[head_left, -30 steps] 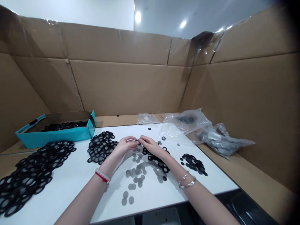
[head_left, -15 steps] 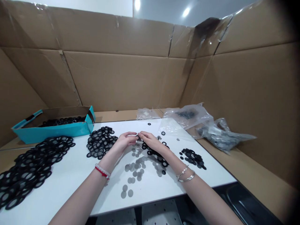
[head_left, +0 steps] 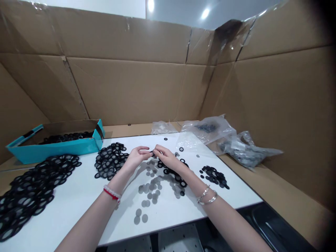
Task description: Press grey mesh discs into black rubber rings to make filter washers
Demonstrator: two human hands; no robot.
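washers [head_left: 110,161] on white table [head_left: 183,213], cardboard walls [head_left: 126,91]

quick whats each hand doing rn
Left hand: closed, pinching a small black ring.
Right hand: closed, apparently pinching the same small black ring.

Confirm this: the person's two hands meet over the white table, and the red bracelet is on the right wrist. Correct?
No, the wrist is wrong: the head view shows the red bracelet on the left wrist, not the right. The left hand and right hand do meet over the white table.
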